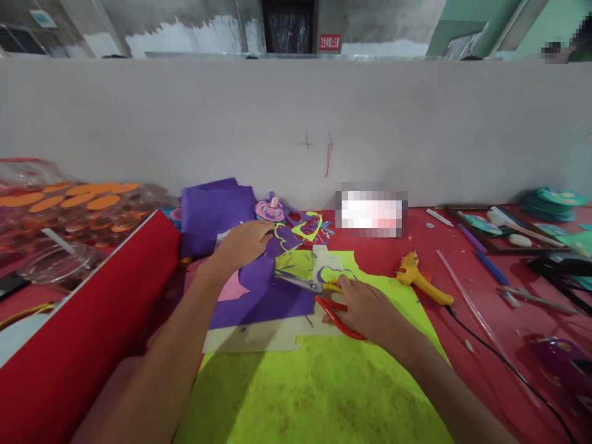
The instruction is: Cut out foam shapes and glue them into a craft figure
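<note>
Scissors [318, 287] with red and yellow handles are over the middle of the work, blades pointing left above a purple sheet [266, 308]. On the left, the left hand [246, 242] reaches to a purple cutout [287, 238] with yellow-green edging; whether its fingers pinch the piece or only touch it, I cannot tell. To the right, the right hand [363, 306] grips the scissor handles. The step in hand seems to be cutting and handling small shapes; the next move would call for a secure hold on the cutout before the blades meet it.

Across the red surface [382, 256], from the left, come clear containers with orange tops [104, 202], a slanting red panel [106, 302], a stack of purple sheets [217, 216] and a pink piece [269, 211]. A yellow-green sheet [277, 394] spreads under the work. Further right are a yellow glue gun [423, 280], a blue pen [493, 267] and a dark-framed tray [513, 250].

Behind stands a pale partition [185, 123]; beyond it show a dark doorway [289, 28] and a red sign [330, 42].
</note>
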Available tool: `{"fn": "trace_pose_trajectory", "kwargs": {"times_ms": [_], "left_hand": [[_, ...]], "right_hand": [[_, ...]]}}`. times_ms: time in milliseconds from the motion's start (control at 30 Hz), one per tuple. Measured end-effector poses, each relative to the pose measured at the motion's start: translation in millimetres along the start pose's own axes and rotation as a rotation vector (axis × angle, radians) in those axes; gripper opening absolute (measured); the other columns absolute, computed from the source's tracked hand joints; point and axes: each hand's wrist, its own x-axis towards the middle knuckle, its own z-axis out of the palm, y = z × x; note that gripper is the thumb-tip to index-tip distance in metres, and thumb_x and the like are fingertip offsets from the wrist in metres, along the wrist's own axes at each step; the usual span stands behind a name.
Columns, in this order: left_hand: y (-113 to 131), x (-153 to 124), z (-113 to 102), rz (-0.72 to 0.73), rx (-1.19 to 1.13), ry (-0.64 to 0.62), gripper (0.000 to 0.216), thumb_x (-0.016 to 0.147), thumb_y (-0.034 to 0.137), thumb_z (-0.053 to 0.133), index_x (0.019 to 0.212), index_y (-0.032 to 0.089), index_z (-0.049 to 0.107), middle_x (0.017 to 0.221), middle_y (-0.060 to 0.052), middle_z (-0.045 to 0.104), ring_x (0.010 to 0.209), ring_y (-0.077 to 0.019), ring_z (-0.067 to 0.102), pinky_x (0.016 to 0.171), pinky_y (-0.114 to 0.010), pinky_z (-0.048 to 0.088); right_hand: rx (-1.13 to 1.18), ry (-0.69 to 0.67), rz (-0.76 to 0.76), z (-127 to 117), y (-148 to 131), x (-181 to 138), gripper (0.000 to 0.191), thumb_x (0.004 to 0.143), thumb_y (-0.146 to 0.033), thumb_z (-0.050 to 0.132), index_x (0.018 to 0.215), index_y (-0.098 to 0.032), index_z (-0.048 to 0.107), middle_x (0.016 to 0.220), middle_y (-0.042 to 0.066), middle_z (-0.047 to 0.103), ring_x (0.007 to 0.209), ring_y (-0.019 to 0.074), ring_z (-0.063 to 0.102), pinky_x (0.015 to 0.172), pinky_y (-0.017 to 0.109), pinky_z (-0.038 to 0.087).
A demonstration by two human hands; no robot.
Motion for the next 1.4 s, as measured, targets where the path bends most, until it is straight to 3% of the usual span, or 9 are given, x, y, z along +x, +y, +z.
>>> {"fn": "trace_pose_trajectory", "kwargs": {"times_ms": [200,333,500,633,1400], "left_hand": [[-0.6,-3.0,-6.4,-0.042,-0.004,0.028,0.03,0.096,0.026,0.045,0.112,0.024,0.07,0.118,-0.008,0.074,0.107,-0.0264,0.069,0.085,-0.032,0.048],[1.9,-5.0,-12.8,-0.08,0.015,0.024,0.029,0.096,0.024,0.043,0.105,0.024,0.071,0.108,-0.008,0.077,0.096,-0.0259,0.071,0.075,-0.031,0.046],[3.6,-6.1,-16.4,-0.069,0.018,0.007,0.029,0.095,0.024,0.043,0.1,0.023,0.071,0.101,-0.009,0.077,0.088,-0.0252,0.071,0.068,-0.03,0.041],[3.5,-5.4,-15.9,-0.053,-0.005,0.028,0.03,0.094,0.022,0.044,0.102,0.024,0.072,0.103,-0.008,0.078,0.089,-0.0242,0.07,0.069,-0.03,0.041],[2.2,-4.2,-14.3,-0.033,0.009,0.039,0.03,0.093,0.02,0.043,0.099,0.022,0.072,0.099,-0.009,0.077,0.089,-0.0248,0.07,0.074,-0.031,0.044]], "right_hand": [[-0.094,0.074,-0.035,1.4,-4.7,3.6,0.061,0.091,-0.065,0.057,0.121,-0.012,0.061,0.105,0.018,0.075,0.098,0.036,0.072,0.08,0.041,0.052],[-0.203,0.061,-0.042,-5.3,-6.4,11.7,0.05,0.098,-0.057,0.049,0.111,-0.012,0.066,0.102,0.019,0.076,0.093,0.0353,0.073,0.077,0.042,0.052],[-0.225,0.01,-0.013,-13.4,-12.4,20.8,0.051,0.099,-0.058,0.045,0.1,-0.013,0.069,0.093,0.017,0.076,0.086,0.0328,0.074,0.071,0.039,0.051],[-0.235,-0.005,-0.006,-13.7,-16.2,26.3,0.044,0.099,-0.053,0.048,0.097,-0.015,0.07,0.095,0.017,0.077,0.086,0.0319,0.073,0.069,0.038,0.05],[-0.199,-0.004,0.016,-4.6,-37.4,42.2,0.049,0.096,-0.058,0.052,0.103,-0.012,0.068,0.094,0.018,0.076,0.089,0.0328,0.074,0.07,0.037,0.051]]}}
